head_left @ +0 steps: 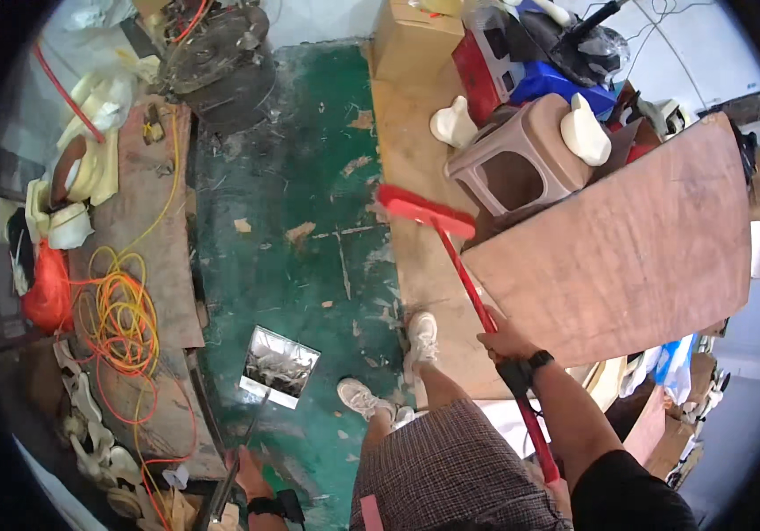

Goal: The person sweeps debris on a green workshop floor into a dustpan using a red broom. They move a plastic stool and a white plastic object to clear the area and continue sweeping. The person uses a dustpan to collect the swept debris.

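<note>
My right hand (pixel 505 341) is wrapped round the red handle of a broom (pixel 462 267). The broom's red bristled head (pixel 422 211) is over a brown board, close to a plastic stool. Low on the left, my left hand (pixel 252 474) is closed round the dark long handle of a dustpan (pixel 253 386). That pan rests on the green floor with its handle slanting down to my hand. Grey fluffy debris (pixel 281 365) lies inside it.
Scraps of debris (pixel 300 232) dot the green floor (pixel 247 283). Coiled yellow and orange hose (pixel 123 305) lies on boards at left. The upturned stool (pixel 535 155) and a large wooden panel (pixel 619 265) stand at right. A cardboard box (pixel 415 44) is at the back.
</note>
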